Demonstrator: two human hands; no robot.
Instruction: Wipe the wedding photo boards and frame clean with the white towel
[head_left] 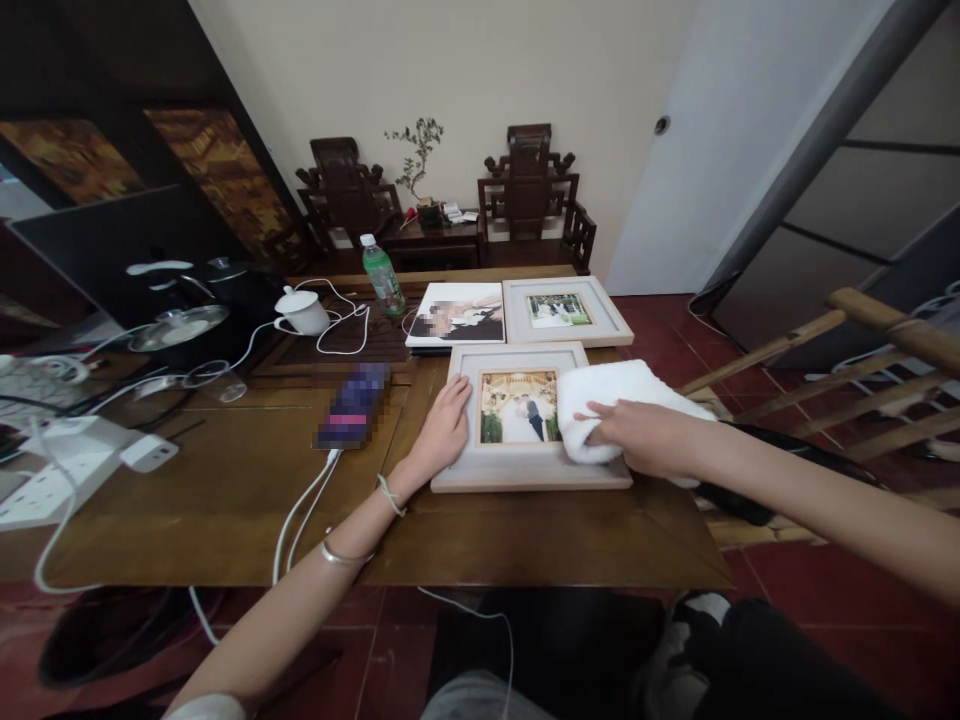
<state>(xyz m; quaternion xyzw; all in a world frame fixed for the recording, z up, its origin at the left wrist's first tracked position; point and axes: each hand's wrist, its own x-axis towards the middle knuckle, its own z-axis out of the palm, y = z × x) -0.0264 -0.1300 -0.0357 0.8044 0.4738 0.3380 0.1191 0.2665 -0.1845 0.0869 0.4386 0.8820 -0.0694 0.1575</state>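
A light wooden picture frame point(532, 470) with a wedding photo behind its mat lies flat near the table's front edge. Along its left side, my left hand point(441, 428) holds the border, fingers over the edge and the thumb out of sight. My right hand point(634, 432) is closed on a white fluffy towel point(630, 385), bunched over the frame's right side. The towel covers part of the right border and hangs past it. Behind lie a second framed photo point(600, 310) and a white-edged photo panel point(457, 300) on a dark stack.
On the wooden table point(225, 500), a phone point(352, 405) with white cables lies left of the frame. Farther left are a power strip point(67, 470), a small clear cup point(225, 382), a lidded white cup point(301, 312) and a green bottle point(382, 275). A bamboo chair point(885, 330) stands right.
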